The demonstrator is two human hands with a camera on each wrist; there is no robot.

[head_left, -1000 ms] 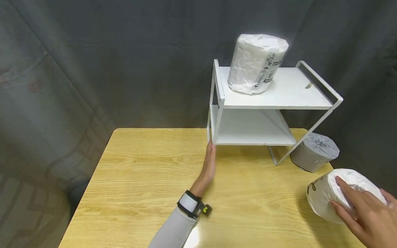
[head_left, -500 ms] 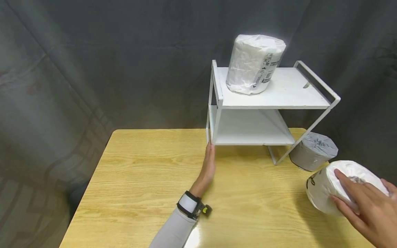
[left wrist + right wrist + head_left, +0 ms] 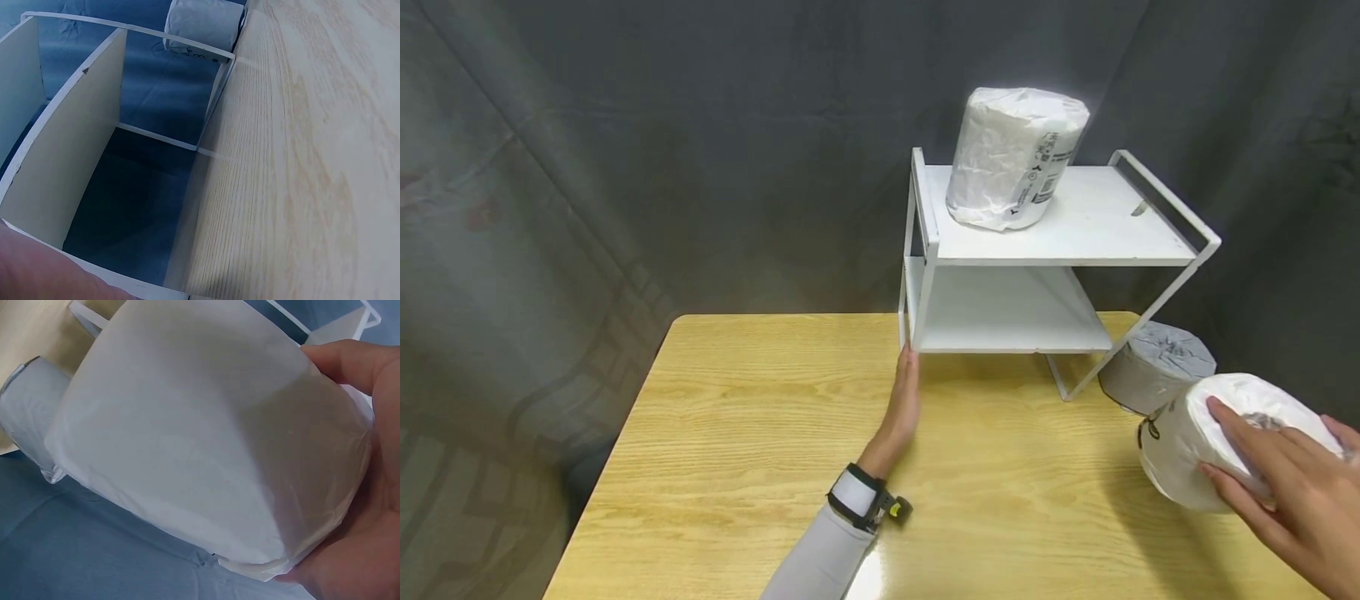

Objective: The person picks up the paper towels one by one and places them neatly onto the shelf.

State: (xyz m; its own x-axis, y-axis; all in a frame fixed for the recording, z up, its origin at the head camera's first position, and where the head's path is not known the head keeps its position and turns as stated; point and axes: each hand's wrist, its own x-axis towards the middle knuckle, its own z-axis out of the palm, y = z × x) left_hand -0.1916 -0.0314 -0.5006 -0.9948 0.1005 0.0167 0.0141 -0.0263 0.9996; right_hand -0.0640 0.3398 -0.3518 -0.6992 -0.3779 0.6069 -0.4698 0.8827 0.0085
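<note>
**Roll lifted at the right edge, rack steadied at its near corner**

The wooden tabletop point(image 3: 760, 433) carries a white two-tier rack point(image 3: 1052, 237) at its far right. One wrapped paper roll point(image 3: 1011, 158) stands upright on the top shelf; a grey roll point(image 3: 1157, 367) lies behind the rack's right foot. Near right, the right hand point(image 3: 1292, 492) curls its fingers over a white roll point(image 3: 1195, 433), apparently clear of the wood. The left hand point(image 3: 904, 408), fingers straight, touches the rack's near-left post.
</note>
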